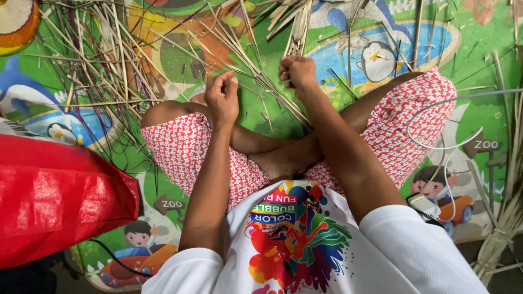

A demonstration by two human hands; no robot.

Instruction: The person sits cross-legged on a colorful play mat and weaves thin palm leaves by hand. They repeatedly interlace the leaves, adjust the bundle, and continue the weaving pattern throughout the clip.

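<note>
I sit cross-legged on a colourful cartoon play mat (479,38). My left hand (222,97) is closed around thin pale straw strips (256,71) that fan out from it across the mat. Just to its right, my right hand (297,72) is closed on a bundle of flat dried leaf strips (298,30) running up and away from me. Both hands hover above my knees, a short gap apart. A large loose pile of dried straw and reeds (98,60) lies on the mat at the upper left.
A red plastic bag (60,201) sits at my left. A woven basket edge (16,24) shows at the top left corner. A white cable (447,147) and small charger (425,206) lie at my right. More dried stalks (506,212) lie along the right edge.
</note>
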